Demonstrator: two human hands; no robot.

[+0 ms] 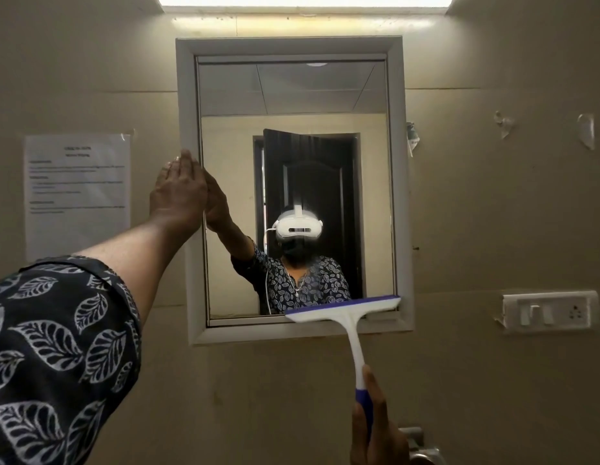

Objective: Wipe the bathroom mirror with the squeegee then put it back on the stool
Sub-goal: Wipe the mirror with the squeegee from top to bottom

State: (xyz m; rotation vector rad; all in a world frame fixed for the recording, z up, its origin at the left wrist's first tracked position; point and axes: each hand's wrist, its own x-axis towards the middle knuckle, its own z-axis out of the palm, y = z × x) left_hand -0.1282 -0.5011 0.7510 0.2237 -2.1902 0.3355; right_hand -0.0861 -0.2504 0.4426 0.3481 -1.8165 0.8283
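in the head view the squeegee (346, 312) sits at the lower right corner of the bathroom mirror (291, 95), its blue-edged blade tilted and lying across the bottom edge of the glass and the white mirror frame (186, 95). the right hand (375, 427) wraps its fingers round the blue grip at the far end of the handle, thumb up along the white shaft. the left hand (179, 189) is flat with straight fingers, holding nothing, pressed on the left edge where frame meets glass. the likely trouble is the blade: half on the frame and slanted, it probably cannot seal on the glass, so a stroke from here could skip or leave a streak along the bottom edge. holding so low on the handle gives little pressure at the blade, and it may twist. the left palm could leave prints on the glass by the left edge. the stool is not in view, so the return is unguided from here.
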